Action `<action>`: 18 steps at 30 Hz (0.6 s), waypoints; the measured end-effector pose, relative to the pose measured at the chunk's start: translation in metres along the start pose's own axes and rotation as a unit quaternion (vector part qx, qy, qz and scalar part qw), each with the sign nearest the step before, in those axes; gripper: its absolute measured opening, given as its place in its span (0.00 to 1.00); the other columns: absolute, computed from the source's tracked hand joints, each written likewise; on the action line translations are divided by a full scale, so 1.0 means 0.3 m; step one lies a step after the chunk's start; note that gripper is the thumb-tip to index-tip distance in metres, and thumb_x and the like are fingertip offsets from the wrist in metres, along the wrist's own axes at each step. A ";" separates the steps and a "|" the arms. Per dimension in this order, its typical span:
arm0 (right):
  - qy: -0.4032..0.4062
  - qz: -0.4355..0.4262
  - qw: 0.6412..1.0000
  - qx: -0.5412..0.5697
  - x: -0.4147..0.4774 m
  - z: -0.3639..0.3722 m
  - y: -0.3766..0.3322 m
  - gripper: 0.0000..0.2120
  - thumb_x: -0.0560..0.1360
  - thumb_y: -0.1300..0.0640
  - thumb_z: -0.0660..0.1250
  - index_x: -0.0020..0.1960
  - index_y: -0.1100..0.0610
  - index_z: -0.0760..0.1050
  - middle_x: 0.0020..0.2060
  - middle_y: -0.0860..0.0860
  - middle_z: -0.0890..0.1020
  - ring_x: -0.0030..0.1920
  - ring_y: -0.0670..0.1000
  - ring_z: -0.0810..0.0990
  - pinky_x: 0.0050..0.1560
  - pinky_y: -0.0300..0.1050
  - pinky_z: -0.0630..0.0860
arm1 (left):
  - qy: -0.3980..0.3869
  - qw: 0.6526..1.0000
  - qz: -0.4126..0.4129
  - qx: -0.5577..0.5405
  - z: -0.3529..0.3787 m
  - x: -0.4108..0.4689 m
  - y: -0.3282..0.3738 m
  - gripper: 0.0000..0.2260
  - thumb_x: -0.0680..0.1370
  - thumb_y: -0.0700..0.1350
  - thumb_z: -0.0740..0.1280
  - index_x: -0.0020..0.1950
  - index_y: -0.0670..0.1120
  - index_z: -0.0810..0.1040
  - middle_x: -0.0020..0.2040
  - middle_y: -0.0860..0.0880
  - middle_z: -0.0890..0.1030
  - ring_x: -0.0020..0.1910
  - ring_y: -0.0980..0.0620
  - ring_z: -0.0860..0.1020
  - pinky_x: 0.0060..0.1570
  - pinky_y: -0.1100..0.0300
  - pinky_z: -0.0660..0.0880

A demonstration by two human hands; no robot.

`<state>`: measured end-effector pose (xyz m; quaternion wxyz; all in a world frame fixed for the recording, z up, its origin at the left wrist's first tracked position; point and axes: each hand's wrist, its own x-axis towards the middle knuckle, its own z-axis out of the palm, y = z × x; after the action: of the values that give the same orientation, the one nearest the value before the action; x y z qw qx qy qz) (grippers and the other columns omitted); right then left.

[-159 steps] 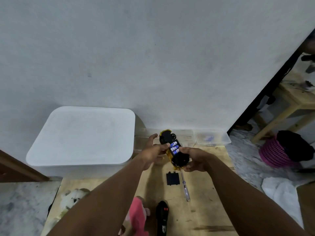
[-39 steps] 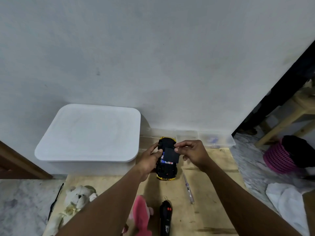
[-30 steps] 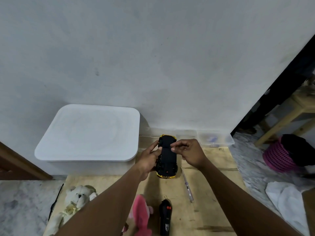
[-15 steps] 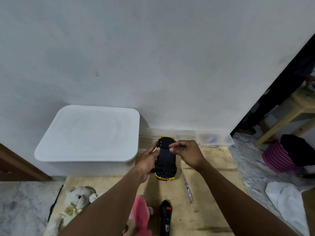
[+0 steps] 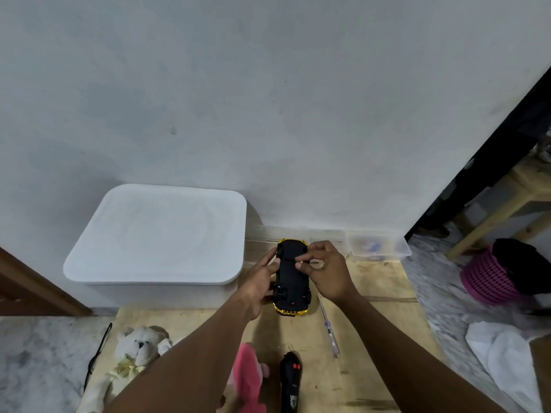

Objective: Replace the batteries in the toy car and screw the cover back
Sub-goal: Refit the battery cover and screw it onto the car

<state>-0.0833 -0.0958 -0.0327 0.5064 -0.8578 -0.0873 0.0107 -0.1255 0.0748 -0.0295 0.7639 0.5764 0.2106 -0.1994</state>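
The yellow toy car [image 5: 291, 280] is upside down above the wooden table, its black underside facing me. My left hand [image 5: 258, 283] grips its left side. My right hand [image 5: 326, 271] rests on the right side, with thumb and forefinger pinched over the black battery cover [image 5: 287, 260], which sits flat in the underside. I cannot tell whether a screw is between the fingertips. No batteries show. The screwdriver [image 5: 329, 329], with a clear handle, lies on the table just right of the car.
A large white lidded bin [image 5: 158, 236] stands at the left against the wall. Clear plastic boxes [image 5: 377, 247] line the wall behind the car. A black remote [image 5: 290, 383], a pink plush [image 5: 247, 380] and a white teddy [image 5: 135, 347] lie near me on the wooden table [image 5: 372, 323].
The batteries showed in the open compartment and the cover lay on the table. My right hand brought the cover onto the car and pressed it flat; now its fingers pinch over it.
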 end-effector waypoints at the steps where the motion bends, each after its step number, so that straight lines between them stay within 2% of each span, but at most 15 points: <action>1: 0.003 0.019 1.000 0.021 -0.001 0.007 -0.005 0.08 0.71 0.64 0.77 0.45 0.51 0.85 0.54 0.51 0.77 0.54 0.52 0.79 0.51 0.33 0.75 | -0.001 1.000 -0.002 -0.003 0.000 0.000 0.001 0.13 0.83 0.53 0.60 0.64 0.68 0.75 0.54 0.50 0.84 0.43 0.50 0.81 0.46 0.54 0.77; 4: 0.016 0.045 0.997 0.053 -0.003 0.018 -0.015 0.06 0.71 0.66 0.76 0.46 0.57 0.85 0.56 0.54 0.77 0.50 0.54 0.81 0.43 0.29 0.78 | -0.004 1.000 0.001 0.001 -0.002 0.005 0.007 0.13 0.83 0.52 0.60 0.64 0.66 0.75 0.55 0.50 0.84 0.46 0.49 0.81 0.50 0.51 0.77; 7: 0.016 0.042 0.998 0.048 -0.011 0.015 -0.010 0.06 0.71 0.66 0.76 0.47 0.60 0.85 0.53 0.52 0.76 0.50 0.51 0.80 0.43 0.26 0.76 | -0.013 1.000 0.010 0.025 -0.005 0.007 0.015 0.17 0.80 0.49 0.66 0.67 0.63 0.74 0.54 0.50 0.85 0.49 0.48 0.82 0.52 0.48 0.79; 8: 0.018 0.041 0.998 0.054 -0.014 0.015 -0.008 0.06 0.71 0.66 0.76 0.47 0.60 0.85 0.53 0.52 0.76 0.49 0.50 0.80 0.43 0.27 0.75 | -0.012 0.999 0.016 0.033 -0.007 0.008 0.015 0.19 0.80 0.45 0.67 0.68 0.62 0.73 0.53 0.50 0.85 0.49 0.49 0.82 0.50 0.49 0.79; 10: 0.023 0.042 0.996 0.070 -0.017 0.013 -0.007 0.07 0.70 0.66 0.77 0.45 0.56 0.85 0.52 0.51 0.76 0.48 0.50 0.81 0.43 0.28 0.76 | -0.010 0.999 0.029 0.042 -0.006 0.007 0.014 0.22 0.79 0.39 0.67 0.69 0.60 0.72 0.47 0.52 0.85 0.45 0.52 0.82 0.43 0.54 0.79; 13: 0.046 0.036 0.994 0.088 -0.021 0.005 -0.011 0.10 0.71 0.64 0.76 0.43 0.49 0.84 0.51 0.52 0.78 0.49 0.47 0.82 0.45 0.35 0.79 | -0.008 0.999 0.034 0.039 -0.003 0.011 0.010 0.23 0.78 0.37 0.68 0.69 0.57 0.73 0.45 0.53 0.84 0.44 0.52 0.82 0.44 0.53 0.78; 14: 0.051 0.035 0.994 0.093 -0.022 -0.002 -0.011 0.08 0.72 0.62 0.76 0.45 0.49 0.85 0.51 0.52 0.80 0.49 0.48 0.82 0.44 0.38 0.81 | -0.007 0.999 0.032 0.038 -0.002 0.013 0.010 0.23 0.78 0.36 0.68 0.68 0.57 0.74 0.45 0.52 0.84 0.44 0.51 0.82 0.45 0.53 0.78; 16: 0.053 0.039 0.993 0.100 -0.028 -0.012 -0.010 0.06 0.75 0.60 0.73 0.50 0.52 0.85 0.51 0.51 0.82 0.48 0.51 0.84 0.35 0.41 0.81 | -0.005 0.999 0.026 0.035 -0.002 0.013 0.008 0.22 0.78 0.36 0.67 0.67 0.56 0.74 0.45 0.53 0.84 0.43 0.52 0.82 0.42 0.55 0.77; 18: 0.060 0.026 0.996 0.066 -0.028 -0.014 0.000 0.08 0.78 0.57 0.71 0.56 0.53 0.84 0.49 0.49 0.81 0.47 0.49 0.83 0.35 0.40 0.80 | -0.003 0.999 0.021 0.031 -0.001 0.013 0.003 0.21 0.79 0.36 0.66 0.67 0.56 0.74 0.44 0.53 0.84 0.43 0.52 0.82 0.40 0.56 0.76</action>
<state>-0.0913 -0.1007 -0.0314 0.5655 -0.8238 -0.0337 -0.0223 -0.1216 0.0751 -0.0310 0.7502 0.6037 0.1897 -0.1918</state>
